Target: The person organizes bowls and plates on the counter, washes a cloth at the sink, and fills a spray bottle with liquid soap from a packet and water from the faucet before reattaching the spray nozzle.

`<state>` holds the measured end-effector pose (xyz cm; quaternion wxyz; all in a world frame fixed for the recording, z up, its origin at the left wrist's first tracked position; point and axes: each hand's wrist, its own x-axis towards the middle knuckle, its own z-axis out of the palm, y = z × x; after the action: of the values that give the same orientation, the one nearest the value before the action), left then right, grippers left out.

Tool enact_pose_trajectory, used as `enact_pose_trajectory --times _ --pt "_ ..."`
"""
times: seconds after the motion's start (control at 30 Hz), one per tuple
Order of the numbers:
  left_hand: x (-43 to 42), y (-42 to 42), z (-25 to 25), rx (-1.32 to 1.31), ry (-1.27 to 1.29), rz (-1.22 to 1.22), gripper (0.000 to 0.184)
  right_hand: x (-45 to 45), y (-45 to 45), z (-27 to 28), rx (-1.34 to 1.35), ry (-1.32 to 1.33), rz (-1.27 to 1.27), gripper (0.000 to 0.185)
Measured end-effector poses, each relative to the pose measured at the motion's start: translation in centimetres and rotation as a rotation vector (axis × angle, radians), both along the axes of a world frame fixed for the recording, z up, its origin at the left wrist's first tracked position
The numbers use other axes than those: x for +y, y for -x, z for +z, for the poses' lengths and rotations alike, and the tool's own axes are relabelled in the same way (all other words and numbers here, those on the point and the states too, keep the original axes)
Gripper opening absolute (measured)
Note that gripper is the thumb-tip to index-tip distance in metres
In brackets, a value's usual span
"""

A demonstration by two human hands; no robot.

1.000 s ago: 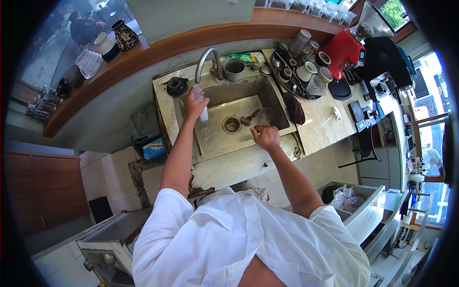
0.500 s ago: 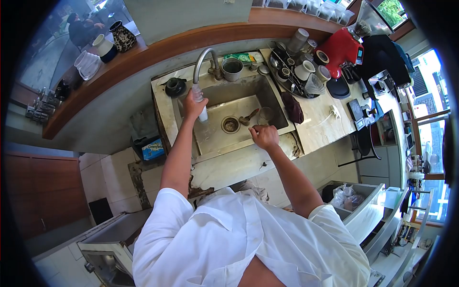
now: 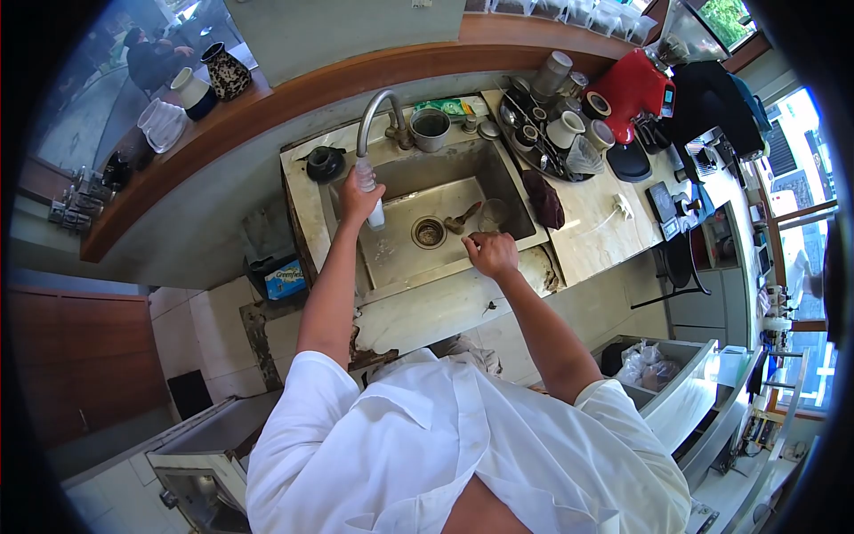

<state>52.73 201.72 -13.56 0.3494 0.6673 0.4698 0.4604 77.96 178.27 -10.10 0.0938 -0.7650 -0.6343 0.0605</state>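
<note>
My left hand (image 3: pixel 358 194) is wrapped around the clear and white nozzle (image 3: pixel 377 217) at the end of a curved metal faucet (image 3: pixel 363 125). Small splashes show on the sink floor below it. At the front rim of the metal sink (image 3: pixel 409 283), my right hand (image 3: pixel 492 254) rests with its fingers curled; what is inside them, if anything, is hidden. Just beyond those fingers, a brown-handled tool (image 3: pixel 464 216) lies in the basin beside a clear glass (image 3: pixel 494 214). The round drain (image 3: pixel 429 233) sits between my hands.
A metal pot (image 3: pixel 431 130) and a dark pot (image 3: pixel 326 164) stand on the sink ledge. A dark cloth (image 3: pixel 543 199) lies on the right edge, near a tray of cups and utensils (image 3: pixel 562 147). A drawer (image 3: pixel 663 378) is pulled out at lower right.
The view has shifted very slightly. Splashes on the sink floor under the nozzle are more visible now. Both hands keep their places.
</note>
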Motion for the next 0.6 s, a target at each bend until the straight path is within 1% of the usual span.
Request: enact_pose_trajectory --times 0.6 --pt "-0.26 -0.22 0.75 0.037 -0.01 0.011 0.044 -0.14 0.01 0.38 0.012 -0.02 0.009 0.037"
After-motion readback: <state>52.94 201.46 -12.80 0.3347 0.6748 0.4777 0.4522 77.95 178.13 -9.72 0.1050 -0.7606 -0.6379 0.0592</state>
